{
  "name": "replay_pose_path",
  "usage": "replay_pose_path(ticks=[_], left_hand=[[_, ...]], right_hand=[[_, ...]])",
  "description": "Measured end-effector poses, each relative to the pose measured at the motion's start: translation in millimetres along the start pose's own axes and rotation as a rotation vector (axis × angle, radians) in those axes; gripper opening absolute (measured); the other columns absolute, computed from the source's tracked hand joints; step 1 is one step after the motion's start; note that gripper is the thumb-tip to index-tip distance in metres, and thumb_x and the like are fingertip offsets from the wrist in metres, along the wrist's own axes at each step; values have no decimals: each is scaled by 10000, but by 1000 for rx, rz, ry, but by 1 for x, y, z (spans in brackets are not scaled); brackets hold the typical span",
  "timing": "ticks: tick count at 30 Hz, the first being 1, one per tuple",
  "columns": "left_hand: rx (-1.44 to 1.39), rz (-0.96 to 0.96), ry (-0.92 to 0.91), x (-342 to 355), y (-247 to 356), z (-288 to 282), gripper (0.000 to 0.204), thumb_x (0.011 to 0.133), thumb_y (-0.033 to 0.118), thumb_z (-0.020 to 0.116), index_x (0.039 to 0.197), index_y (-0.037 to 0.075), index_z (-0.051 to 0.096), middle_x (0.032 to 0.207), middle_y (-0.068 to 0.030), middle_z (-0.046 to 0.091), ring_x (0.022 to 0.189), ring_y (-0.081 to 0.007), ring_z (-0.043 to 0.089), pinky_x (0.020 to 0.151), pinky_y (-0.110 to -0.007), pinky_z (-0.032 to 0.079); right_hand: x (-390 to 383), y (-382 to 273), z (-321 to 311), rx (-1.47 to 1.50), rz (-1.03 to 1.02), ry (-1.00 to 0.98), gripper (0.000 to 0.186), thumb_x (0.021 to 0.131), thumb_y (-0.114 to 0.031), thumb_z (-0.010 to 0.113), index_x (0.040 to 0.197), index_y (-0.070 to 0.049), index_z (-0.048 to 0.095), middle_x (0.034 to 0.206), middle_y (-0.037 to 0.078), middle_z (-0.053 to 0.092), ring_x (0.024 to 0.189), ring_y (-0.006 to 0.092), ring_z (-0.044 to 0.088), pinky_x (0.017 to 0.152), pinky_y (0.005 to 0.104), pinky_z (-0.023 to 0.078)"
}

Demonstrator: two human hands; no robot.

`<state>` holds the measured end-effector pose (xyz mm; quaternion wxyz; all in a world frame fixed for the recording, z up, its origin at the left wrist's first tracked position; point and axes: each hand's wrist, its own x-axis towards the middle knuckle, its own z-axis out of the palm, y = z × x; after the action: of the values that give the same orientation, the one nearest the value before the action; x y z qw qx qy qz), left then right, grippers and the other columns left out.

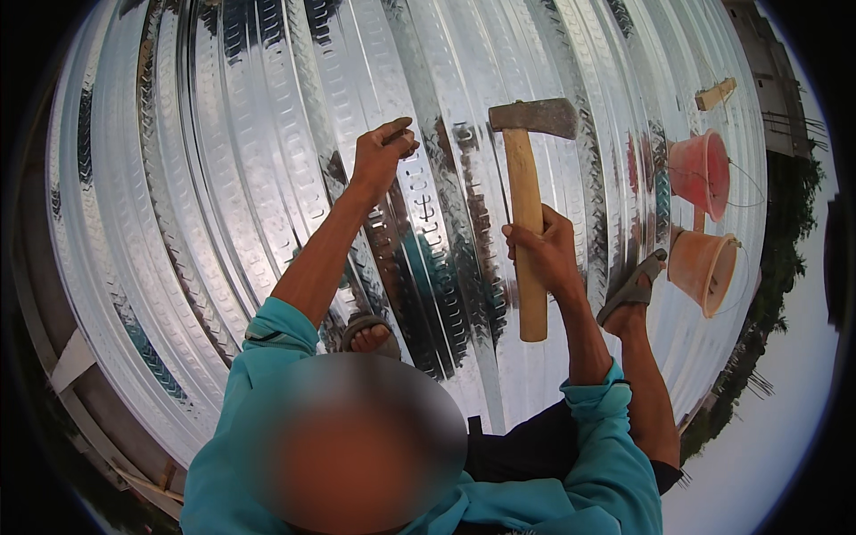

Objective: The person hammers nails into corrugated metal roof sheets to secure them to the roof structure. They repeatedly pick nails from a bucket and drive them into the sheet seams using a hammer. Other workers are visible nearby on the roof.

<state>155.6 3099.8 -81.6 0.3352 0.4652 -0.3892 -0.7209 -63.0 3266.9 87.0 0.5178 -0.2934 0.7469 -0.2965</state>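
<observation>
My right hand (541,250) grips the pale wooden handle of a hammer (528,196), about midway along it. Its rusty steel head is raised above the ribbed, shiny metal sheeting (223,178). To the left and a little farther out, my left hand (382,153) is held over the sheet, fingertips pinched on a small dark nail-like piece (398,135). The hammer head is to the right of that hand and apart from it.
Two orange buckets (700,174) (704,267) with wire handles stand on the sheeting at the right, and a short wooden block (716,94) lies beyond them. My sandalled feet (370,334) (633,290) rest on the ribs. The sheeting ends at the left and right, with a drop past each edge.
</observation>
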Motion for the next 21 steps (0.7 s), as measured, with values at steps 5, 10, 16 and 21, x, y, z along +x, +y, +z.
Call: replay_pose_path(ticks=[5,10,16,21], left_hand=[[-71,25,-43,-1,7,0,503,938,128,685,1393,-56,574,1209,-170,663,1046,-216,692,885,-317,557],[291,202,24,13,5,0,355,927,152,722,1230,-31,700,1048,-133,718,927,-201,698,830,-329,545],[481,349,125,26,-4,8,255,943,201,714,1110,14,759,796,-67,721,674,-136,630,669,-309,505],[668,425,148,22,-2,11,240,949,224,690,1074,32,760,864,-130,743,739,-233,687,723,-365,524]], right_hand=[[-4,-9,11,-67,-52,42,278,844,-135,786,1011,29,635,790,69,669,649,120,639,594,299,526],[-6,-12,18,-95,-154,53,287,850,-128,788,1030,38,637,811,76,684,688,138,661,635,308,545],[1,9,32,-189,-595,276,364,888,-147,763,1151,36,592,837,71,662,671,132,646,617,308,546],[10,-28,38,14,-171,114,481,965,-272,719,1272,44,527,827,81,647,620,114,619,539,292,517]])
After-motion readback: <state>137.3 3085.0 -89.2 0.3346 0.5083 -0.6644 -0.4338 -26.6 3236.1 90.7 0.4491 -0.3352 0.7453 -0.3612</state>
